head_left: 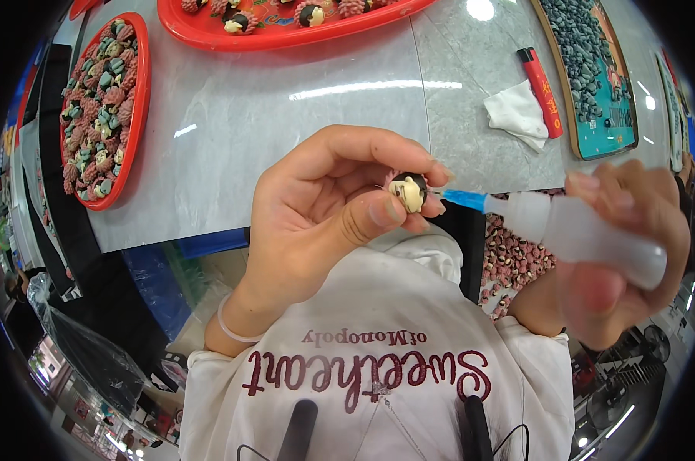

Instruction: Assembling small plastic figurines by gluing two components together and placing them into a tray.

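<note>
Between the thumb and fingertips of my left hand (301, 211) is a small figurine head (407, 194) with a cream face, dark hair and some pink at its edge. My right hand (655, 211) is wrapped round a translucent white squeeze bottle (593, 237), which lies nearly level. The bottle's blue nozzle (466, 200) points left at the figurine head, its thin tip close to the dark hair side. Whether the tip touches the piece is hidden by my left fingertips. My right fingers are slightly blurred.
Red trays of similar small pieces stand at the far edge (209, 40) and at the left (141, 100). At the far right, a teal tray (593, 138) holds dark grey pieces. A white tissue (516, 114) lies beside a red, black-ended stick-like object (543, 96). Pink pieces (509, 261) lie below the table edge.
</note>
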Demonstrator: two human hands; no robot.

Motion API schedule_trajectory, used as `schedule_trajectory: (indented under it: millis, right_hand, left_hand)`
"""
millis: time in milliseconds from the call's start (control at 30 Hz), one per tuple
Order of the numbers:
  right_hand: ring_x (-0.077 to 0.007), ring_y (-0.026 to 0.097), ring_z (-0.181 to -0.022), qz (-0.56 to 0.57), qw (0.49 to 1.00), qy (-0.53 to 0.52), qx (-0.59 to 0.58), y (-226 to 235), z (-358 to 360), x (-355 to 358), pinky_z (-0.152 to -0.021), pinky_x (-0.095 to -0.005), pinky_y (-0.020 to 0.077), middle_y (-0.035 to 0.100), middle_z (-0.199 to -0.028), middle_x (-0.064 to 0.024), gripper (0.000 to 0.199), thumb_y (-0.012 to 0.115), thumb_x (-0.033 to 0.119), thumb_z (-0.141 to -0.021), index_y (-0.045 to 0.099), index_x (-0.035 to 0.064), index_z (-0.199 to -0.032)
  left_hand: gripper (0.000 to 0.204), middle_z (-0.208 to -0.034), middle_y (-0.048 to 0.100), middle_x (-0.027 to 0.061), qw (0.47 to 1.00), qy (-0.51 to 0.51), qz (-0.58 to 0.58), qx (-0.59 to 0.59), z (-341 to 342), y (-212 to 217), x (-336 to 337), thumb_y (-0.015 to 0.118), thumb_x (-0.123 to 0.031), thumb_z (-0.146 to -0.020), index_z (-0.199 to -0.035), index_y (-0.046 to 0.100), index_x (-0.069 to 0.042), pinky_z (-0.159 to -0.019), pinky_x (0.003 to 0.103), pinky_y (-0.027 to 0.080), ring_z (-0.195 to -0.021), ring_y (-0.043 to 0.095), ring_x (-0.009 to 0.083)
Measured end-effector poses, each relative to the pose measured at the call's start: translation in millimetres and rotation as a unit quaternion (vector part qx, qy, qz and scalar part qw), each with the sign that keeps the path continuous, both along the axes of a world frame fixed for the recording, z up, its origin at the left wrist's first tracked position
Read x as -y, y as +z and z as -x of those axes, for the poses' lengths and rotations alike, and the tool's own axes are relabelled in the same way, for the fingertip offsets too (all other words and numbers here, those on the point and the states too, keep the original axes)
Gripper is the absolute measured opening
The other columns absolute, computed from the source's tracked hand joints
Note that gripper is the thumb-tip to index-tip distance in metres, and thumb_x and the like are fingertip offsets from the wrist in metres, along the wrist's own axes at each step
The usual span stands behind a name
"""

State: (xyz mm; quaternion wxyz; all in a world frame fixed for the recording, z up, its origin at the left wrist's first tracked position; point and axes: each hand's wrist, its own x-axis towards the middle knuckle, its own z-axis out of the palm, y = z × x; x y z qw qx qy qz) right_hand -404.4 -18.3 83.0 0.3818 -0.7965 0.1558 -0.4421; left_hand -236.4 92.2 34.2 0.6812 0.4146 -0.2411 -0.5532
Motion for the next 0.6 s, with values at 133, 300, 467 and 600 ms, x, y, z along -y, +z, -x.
schedule_trajectory:
  millis: [133,300,467,600]
  right_hand:
    - [-0.0165,0.043,-0.064,0.015,0.998,0.045,-0.046,3.1,-0.4,5.3,-0.055,-0.028,0.0364,0.05,-0.083,-0.0208,0.051,0.063,0.033,-0.072,0.047,-0.009,-0.096]
    - [-0.0161,0.044,-0.063,0.042,0.984,0.123,-0.121,8.9,-0.2,21.3,-0.052,-0.0263,0.0353,0.05,-0.083,-0.0189,0.05,0.062,0.032,-0.073,0.047,-0.0088,-0.098]
    - [-0.0163,0.047,-0.064,0.003,0.991,0.081,-0.106,-0.5,5.3,23.0,-0.051,-0.0249,0.0378,0.049,-0.086,-0.0173,0.051,0.063,0.033,-0.073,0.047,-0.0082,-0.099]
    - [-0.0173,0.053,-0.07,-0.281,0.958,-0.036,-0.035,-5.3,9.8,24.7,-0.049,-0.0223,0.0425,0.048,-0.09,-0.0166,0.05,0.063,0.034,-0.073,0.046,-0.005,-0.099]
  left_hand:
    - [0.036,-0.092,0.054,0.0157,1.0,-0.001,0.004,0.003,-0.7,-0.6,0.0,0.063,-0.026,-0.077,-0.097,0.048,0.0,-0.06,0.02,0.046,-0.073,0.054,0.0133]
    - [0.036,-0.092,0.054,0.0155,1.0,-0.002,0.0,0.003,-3.1,-0.6,0.4,0.063,-0.026,-0.077,-0.097,0.048,0.0,-0.061,0.02,0.046,-0.073,0.054,0.0141]
    - [0.036,-0.092,0.053,0.0146,1.0,0.004,0.006,-0.001,-4.9,0.4,1.4,0.063,-0.026,-0.077,-0.097,0.047,-0.001,-0.062,0.021,0.047,-0.073,0.055,0.0146]
    - [0.026,-0.1,0.053,0.0181,0.995,-0.029,0.087,-0.029,-7.0,-5.5,2.5,0.055,-0.006,-0.081,-0.103,0.045,0.006,-0.074,0.027,0.048,-0.087,0.057,0.0193]
